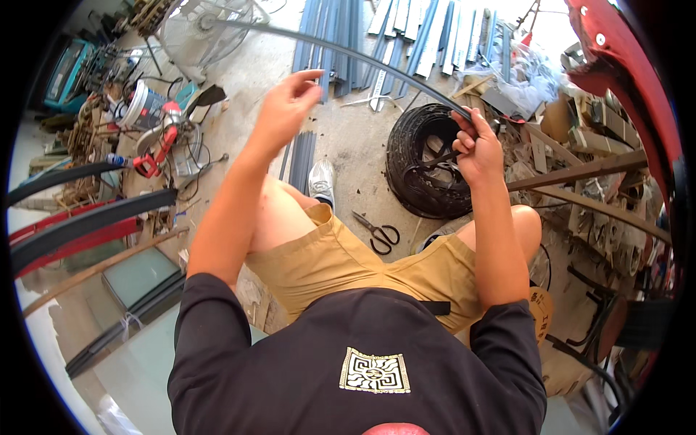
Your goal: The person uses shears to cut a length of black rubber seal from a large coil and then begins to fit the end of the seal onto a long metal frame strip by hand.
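Observation:
My right hand (478,148) is closed around the near end of a long dark grey profile strip (377,64). The strip runs up and to the left, ending near the fan. Just below the strip is my raised left hand (290,105), its fingers loosely bent and partly apart, slightly blurred, with nothing visible in them. A large coil of black rubber-like strip (406,185) lies on the floor beside my right hand. Part of it rises toward my fingers; I cannot tell whether they touch it. Black-handled scissors (375,230) rest on the floor between my legs.
Several grey and white profile strips (341,43) lie ahead. At the left are a standing fan (210,32), a white bucket (141,107) and a red power tool (163,141). Scrap lengths (609,130) pile up at the right, with glass panes (145,275) at the lower left.

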### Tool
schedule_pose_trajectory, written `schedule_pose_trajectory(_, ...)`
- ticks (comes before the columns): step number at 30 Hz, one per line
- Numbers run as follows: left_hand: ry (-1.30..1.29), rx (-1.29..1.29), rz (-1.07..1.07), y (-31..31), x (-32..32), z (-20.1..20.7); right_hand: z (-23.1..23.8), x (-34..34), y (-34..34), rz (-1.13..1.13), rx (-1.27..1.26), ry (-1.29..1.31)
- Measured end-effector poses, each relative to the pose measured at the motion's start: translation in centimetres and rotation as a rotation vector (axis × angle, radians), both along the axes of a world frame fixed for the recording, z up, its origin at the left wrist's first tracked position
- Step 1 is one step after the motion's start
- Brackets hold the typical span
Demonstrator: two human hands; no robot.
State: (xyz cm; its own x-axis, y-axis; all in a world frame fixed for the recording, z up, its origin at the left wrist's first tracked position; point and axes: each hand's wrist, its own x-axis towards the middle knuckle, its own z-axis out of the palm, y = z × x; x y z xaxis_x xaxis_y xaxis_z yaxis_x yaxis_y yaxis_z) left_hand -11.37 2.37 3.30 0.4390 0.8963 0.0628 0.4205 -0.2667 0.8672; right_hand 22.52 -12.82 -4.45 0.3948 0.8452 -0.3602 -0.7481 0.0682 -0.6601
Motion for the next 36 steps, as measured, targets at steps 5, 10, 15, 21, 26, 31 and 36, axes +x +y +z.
schedule_pose_trajectory(5, -0.473, -0.532, -0.07, -3.6, 7.7, -3.4, 0.3, -1.9, 0.4, 0.076, 0.119, 0.017)
schedule_pose_trajectory(10, -0.827, -0.666, -0.071, -6.4, 12.2, -5.4, 0.3, -5.0, -1.4, 0.187, 0.038, -0.095)
schedule_pose_trajectory(15, -1.148, -0.768, -0.052, -6.1, 13.5, -4.2, 0.2, -4.6, -2.5, 0.247, 0.122, -0.085)
schedule_pose_trajectory(21, -0.976, -0.655, 0.198, -5.1, 14.8, -4.1, 1.2, 1.0, -3.5, 0.187, 0.035, -0.382)
schedule_pose_trajectory(26, -0.74, -0.75, 0.016, -7.4, 16.5, -6.0, 4.9, -0.9, -3.7, 0.236, -0.084, -0.642)
schedule_pose_trajectory(31, -0.941, -0.99, -0.201, -8.2, 18.0, -6.0, 6.5, -1.9, -5.3, 0.516, -0.151, -1.041)
schedule_pose_trajectory(36, -1.085, -1.056, -0.157, -7.9, 17.3, -5.0, 5.9, -5.0, -6.6, 0.426, -0.405, -0.971)
